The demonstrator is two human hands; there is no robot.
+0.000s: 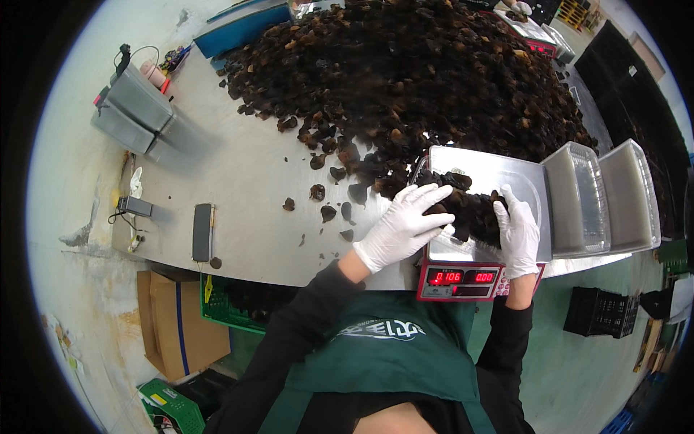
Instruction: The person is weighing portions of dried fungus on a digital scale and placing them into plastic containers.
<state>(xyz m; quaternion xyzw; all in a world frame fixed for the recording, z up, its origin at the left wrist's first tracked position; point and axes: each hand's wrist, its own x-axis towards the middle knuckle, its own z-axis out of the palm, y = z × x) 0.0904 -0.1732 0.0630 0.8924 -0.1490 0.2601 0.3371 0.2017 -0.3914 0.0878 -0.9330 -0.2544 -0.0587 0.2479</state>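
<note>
A red-framed digital scale (460, 282) with a steel top stands at the table's front edge, its red display lit. On its top lies a clump of dark brown, wood-ear-like mushrooms (477, 217). From the left, my white-gloved left hand (406, 226) reaches over the clump, fingers stretched out and touching it. My right hand (519, 233), gloved too, rests against the clump's right side with its fingers apart and slightly bent. Both palms face inward, and whether a clear tray lies under the mushrooms is hard to see.
A large mushroom heap (419, 79) covers the far table. Clear plastic trays (578, 202) stand stacked right of the scale. Left are grey containers (134, 108) and a phone-like slab (203, 231). Below are a green crate (246, 325), a cardboard box (163, 318) and a black crate (601, 312).
</note>
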